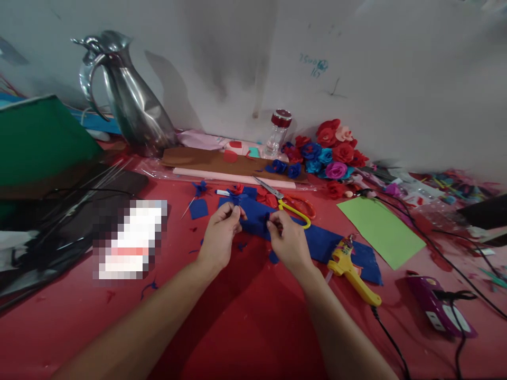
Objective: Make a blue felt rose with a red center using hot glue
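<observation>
My left hand is closed in a pinch over the red table, just left of a long dark blue strip; what its fingertips hold is too small to make out. Between the thumb and fingers of my right hand is a small dark blue piece, held above the strip. Behind the hands lie scissors with yellow and red handles. A yellow glue gun rests on the strip's right part. Blue scraps are scattered around a small blue square on the left.
A steel jug and a glass jar stand by the wall, near a heap of paper flowers. Green paper and a purple device with cables lie right. A pixelated white object is left.
</observation>
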Action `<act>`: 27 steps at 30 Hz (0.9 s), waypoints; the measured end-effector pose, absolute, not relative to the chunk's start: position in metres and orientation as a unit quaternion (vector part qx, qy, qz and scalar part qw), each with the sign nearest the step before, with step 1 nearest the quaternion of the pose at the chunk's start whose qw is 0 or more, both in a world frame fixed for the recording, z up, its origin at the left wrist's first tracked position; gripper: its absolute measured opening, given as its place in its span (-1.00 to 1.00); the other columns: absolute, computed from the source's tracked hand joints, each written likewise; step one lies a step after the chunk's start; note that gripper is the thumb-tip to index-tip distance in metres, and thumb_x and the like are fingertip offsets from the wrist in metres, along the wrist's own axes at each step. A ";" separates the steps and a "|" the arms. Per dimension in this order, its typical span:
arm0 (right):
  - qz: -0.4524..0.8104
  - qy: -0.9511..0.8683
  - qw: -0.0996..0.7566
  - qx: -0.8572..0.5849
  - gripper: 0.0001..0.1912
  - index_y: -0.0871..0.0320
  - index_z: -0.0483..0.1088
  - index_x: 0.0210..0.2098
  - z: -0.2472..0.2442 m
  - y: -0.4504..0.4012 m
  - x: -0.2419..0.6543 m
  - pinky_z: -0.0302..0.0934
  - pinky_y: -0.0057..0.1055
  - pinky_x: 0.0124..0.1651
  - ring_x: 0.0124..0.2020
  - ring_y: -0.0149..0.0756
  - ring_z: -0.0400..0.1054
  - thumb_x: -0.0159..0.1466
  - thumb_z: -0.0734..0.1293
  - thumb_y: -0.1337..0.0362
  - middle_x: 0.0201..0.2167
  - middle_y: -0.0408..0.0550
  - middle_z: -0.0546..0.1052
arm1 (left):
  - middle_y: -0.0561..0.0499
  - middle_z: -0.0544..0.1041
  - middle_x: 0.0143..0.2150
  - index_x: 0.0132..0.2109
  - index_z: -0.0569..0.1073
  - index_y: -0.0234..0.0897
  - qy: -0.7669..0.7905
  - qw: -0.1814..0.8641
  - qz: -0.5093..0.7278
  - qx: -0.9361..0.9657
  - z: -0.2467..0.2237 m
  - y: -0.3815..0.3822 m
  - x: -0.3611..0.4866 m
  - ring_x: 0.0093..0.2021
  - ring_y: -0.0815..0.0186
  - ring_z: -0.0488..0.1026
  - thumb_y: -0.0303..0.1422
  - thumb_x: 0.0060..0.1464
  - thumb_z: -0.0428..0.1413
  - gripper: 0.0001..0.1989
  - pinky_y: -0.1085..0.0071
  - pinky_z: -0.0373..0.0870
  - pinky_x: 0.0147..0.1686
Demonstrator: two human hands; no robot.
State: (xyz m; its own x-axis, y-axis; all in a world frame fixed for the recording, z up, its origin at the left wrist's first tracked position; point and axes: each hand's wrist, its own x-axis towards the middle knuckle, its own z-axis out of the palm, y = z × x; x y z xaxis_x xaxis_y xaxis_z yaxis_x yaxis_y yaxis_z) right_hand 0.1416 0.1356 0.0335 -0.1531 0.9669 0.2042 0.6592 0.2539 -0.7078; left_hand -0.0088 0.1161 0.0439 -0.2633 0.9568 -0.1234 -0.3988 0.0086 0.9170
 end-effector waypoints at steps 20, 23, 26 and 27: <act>0.571 -0.526 0.406 -0.481 -0.75 0.13 0.44 -0.34 0.040 0.133 0.130 0.29 -0.42 -0.38 -0.50 -0.36 0.42 0.03 0.41 0.13 -0.54 -0.18 0.50 | 0.13 0.43 -0.45 -0.40 0.47 -0.28 0.500 0.545 0.631 0.234 0.044 0.119 -0.013 -0.53 0.50 0.21 -0.34 -0.35 0.38 -0.69 0.51 0.10 -0.54; 0.564 -0.525 0.413 -0.486 -0.75 0.13 0.42 -0.39 0.041 0.134 0.130 0.28 -0.41 -0.37 -0.52 -0.37 0.40 0.02 0.41 0.11 -0.58 -0.20 0.47 | 0.11 0.45 -0.43 -0.40 0.48 -0.28 0.505 0.549 0.623 0.235 0.043 0.120 -0.013 -0.54 0.49 0.20 -0.31 -0.35 0.38 -0.68 0.51 0.06 -0.57; 0.542 -0.530 0.422 -0.497 -0.74 0.13 0.40 -0.37 0.038 0.136 0.132 0.28 -0.40 -0.37 -0.52 -0.37 0.39 0.03 0.38 0.09 -0.56 -0.21 0.45 | 0.07 0.50 -0.41 -0.41 0.46 -0.26 0.543 0.501 0.619 0.267 0.040 0.126 -0.024 -0.51 0.43 0.27 -0.30 -0.27 0.34 -0.75 0.48 0.13 -0.53; 0.530 -0.536 0.422 -0.504 -0.74 0.13 0.39 -0.35 0.036 0.137 0.133 0.29 -0.39 -0.37 -0.52 -0.37 0.38 0.04 0.37 0.09 -0.55 -0.20 0.44 | 0.05 0.51 -0.42 -0.43 0.46 -0.25 0.565 0.464 0.620 0.285 0.040 0.129 -0.031 -0.48 0.38 0.33 -0.31 -0.23 0.32 -0.79 0.46 0.20 -0.47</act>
State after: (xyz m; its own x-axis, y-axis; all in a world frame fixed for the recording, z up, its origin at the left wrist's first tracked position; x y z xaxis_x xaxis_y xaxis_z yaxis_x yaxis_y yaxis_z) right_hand 0.1328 0.1367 0.0365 -0.1348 0.9875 -0.0817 0.0933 -0.0694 -0.9932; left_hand -0.0307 0.1289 0.0401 -0.4075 0.8973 -0.1699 -0.2524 0.0681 0.9652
